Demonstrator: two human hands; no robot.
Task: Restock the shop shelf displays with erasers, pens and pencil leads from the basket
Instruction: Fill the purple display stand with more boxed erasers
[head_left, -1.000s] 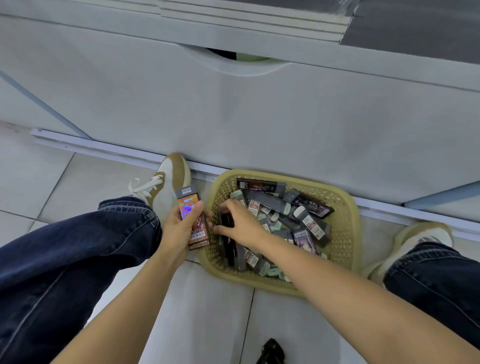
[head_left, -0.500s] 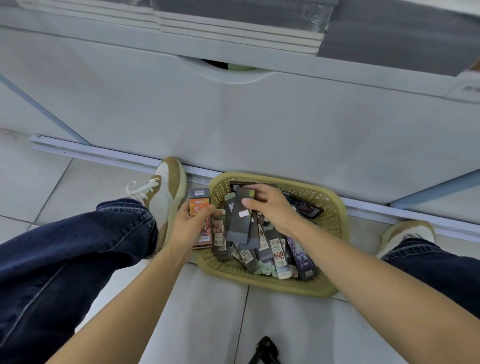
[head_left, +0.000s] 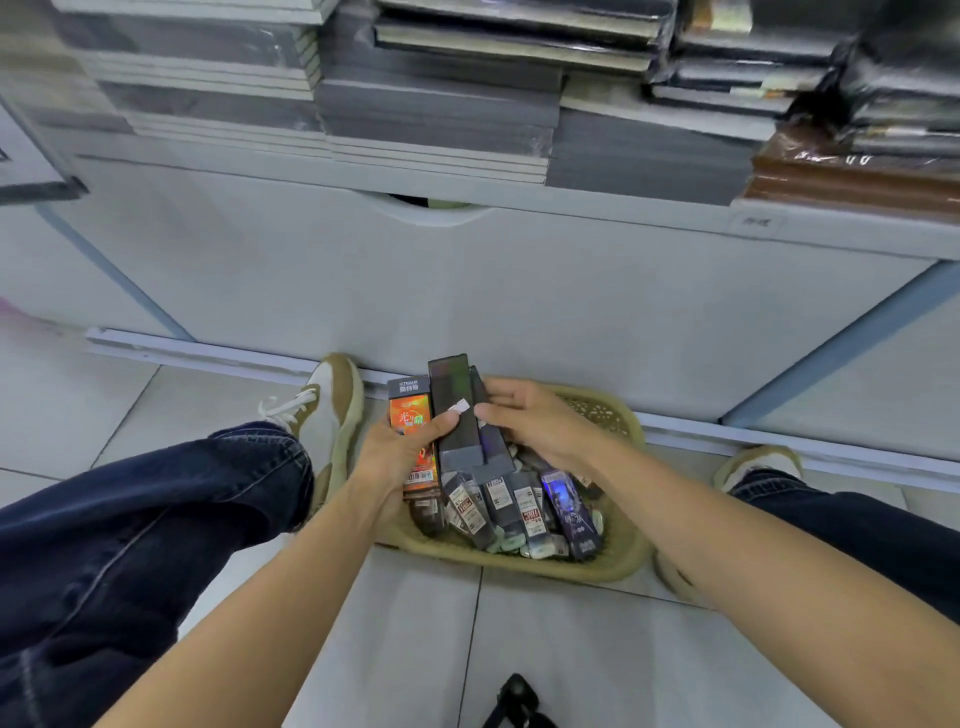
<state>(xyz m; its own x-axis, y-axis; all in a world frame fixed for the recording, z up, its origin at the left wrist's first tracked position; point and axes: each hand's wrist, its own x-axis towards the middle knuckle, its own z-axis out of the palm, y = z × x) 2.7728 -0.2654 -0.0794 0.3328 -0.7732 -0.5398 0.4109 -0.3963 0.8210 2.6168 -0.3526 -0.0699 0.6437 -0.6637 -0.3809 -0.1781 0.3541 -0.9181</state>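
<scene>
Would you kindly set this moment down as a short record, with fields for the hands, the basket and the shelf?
left hand: grips the orange box, thumb against the dark boxes
right hand: pinches the dark boxes, held over the basket
basket: yellow, on the floor tiles between the feet
basket contents: many small packs, piled loosely
shelf above: stacks of wrapped notebooks

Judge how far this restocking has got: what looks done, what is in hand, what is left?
Done: nothing shows as placed; no pen or eraser display is in view. In hand: the left hand grips an orange box, its thumb on the dark boxes that the right hand pinches above the basket. Left: many packs lie in the basket, all to be shelved.
</scene>
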